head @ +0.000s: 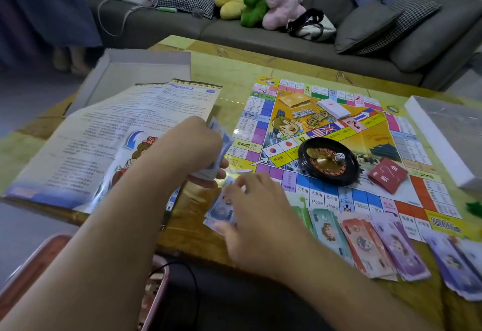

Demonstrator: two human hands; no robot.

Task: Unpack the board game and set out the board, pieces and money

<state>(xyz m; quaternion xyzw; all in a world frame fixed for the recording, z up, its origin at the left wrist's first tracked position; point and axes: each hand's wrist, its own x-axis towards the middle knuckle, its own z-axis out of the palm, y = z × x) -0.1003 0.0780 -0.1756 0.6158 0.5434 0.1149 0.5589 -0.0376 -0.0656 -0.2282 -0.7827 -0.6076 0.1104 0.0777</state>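
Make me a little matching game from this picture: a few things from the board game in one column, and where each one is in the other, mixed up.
Things:
1. white die
2. red card deck
3. stack of blue notes
4. rules sheet

Places:
A. on the board, right of the wheel
B. gripped in the left hand
C. in the black roulette wheel
D. spread on the table left of the board

Pairs: 1-C, 2-A, 3-B, 4-D
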